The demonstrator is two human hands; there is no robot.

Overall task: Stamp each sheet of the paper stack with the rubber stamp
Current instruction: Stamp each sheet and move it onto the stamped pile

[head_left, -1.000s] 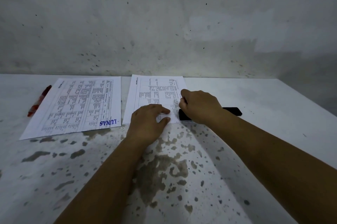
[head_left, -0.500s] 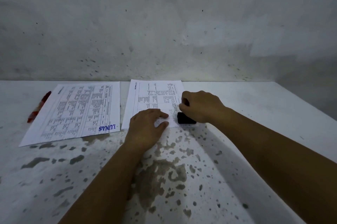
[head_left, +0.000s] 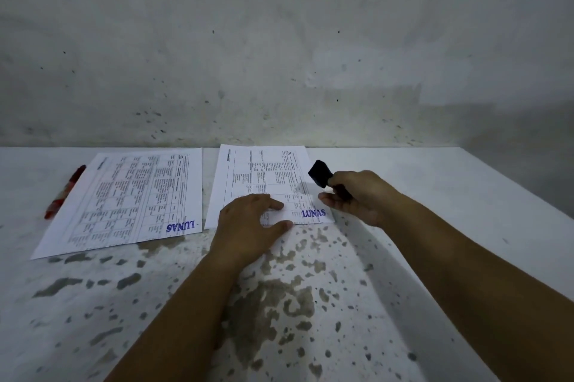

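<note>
A printed sheet point(head_left: 257, 173) lies in the middle of the table and carries a fresh blue "LUNAS" mark point(head_left: 313, 213) at its near right corner. My left hand point(head_left: 248, 223) rests flat on the sheet's near edge, fingers spread. My right hand point(head_left: 357, 195) grips a black rubber stamp point(head_left: 320, 173), lifted off the paper and tilted up just right of the sheet. A second printed sheet point(head_left: 130, 195) lies to the left with its own blue "LUNAS" mark point(head_left: 180, 225).
A red pen point(head_left: 65, 190) lies at the far left beside the left sheet. The white table point(head_left: 93, 304) is blotched with grey-brown patches near me. A stained wall point(head_left: 279, 55) rises right behind the sheets. The table's right edge runs diagonally at the right.
My right hand pressed the stamp down on the sheet's near right corner, then lifted it up and to the right, leaving the blue mark. My left hand stayed on the paper.
</note>
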